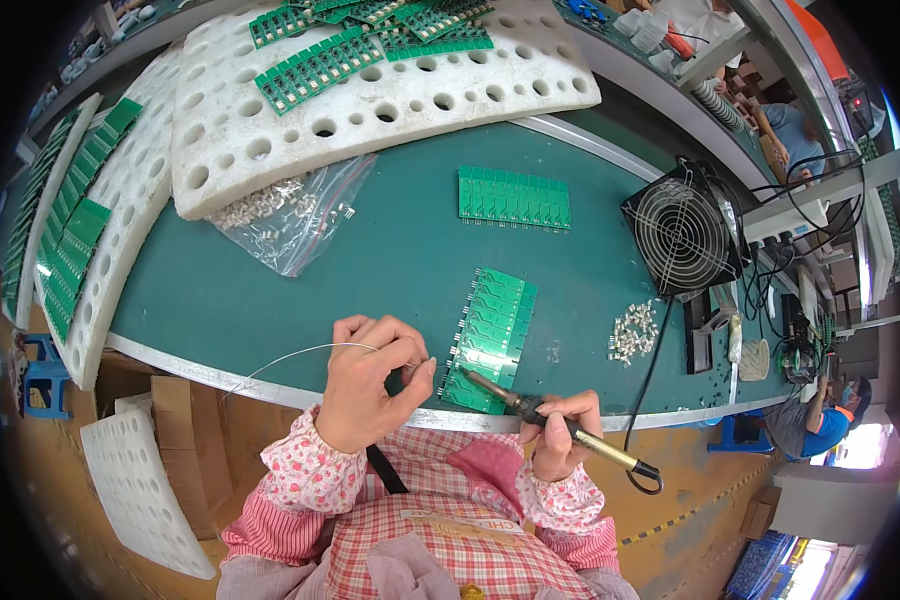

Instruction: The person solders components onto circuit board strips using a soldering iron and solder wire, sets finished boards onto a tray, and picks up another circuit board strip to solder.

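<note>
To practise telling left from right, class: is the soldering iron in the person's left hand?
No, the right hand grips the soldering iron, while the left hand holds a thin wire.

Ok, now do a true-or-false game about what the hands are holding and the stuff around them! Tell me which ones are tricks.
1. The right hand holds a pen-shaped soldering iron with a dark grip and a gold-coloured rear part. True.
2. The left hand holds a red screwdriver. False: it holds a thin, silvery wire.
3. The iron points toward the green, rectangular circuit board nearest the person. True.
4. The black fan with a round wire grille stands at the left of the picture. False: it stands at the right.
5. The clear plastic bag has small whitish parts inside. True.
</note>
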The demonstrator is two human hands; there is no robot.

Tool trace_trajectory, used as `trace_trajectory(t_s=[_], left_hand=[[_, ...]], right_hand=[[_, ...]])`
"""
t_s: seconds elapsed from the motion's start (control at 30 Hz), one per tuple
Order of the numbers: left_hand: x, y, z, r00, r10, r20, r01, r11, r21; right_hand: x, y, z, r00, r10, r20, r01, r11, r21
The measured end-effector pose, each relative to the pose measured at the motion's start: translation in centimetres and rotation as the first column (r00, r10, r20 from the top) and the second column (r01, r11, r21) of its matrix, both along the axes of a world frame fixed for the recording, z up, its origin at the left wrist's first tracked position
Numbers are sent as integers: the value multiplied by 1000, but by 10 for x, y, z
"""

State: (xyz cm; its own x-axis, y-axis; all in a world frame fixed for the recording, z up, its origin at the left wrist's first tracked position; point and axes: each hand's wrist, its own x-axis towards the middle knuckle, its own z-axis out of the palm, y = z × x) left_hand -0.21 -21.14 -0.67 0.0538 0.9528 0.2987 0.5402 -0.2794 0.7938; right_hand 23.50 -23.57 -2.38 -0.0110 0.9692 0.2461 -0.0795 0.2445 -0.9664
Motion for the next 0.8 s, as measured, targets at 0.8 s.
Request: trace_trajectory(t_s=[0.8], left_hand=[[3, -1, -2, 997, 6, -77, -3, 999, 36]], right_hand=[[-3, 3, 3, 997, 21, 73, -21, 1000, 4]])
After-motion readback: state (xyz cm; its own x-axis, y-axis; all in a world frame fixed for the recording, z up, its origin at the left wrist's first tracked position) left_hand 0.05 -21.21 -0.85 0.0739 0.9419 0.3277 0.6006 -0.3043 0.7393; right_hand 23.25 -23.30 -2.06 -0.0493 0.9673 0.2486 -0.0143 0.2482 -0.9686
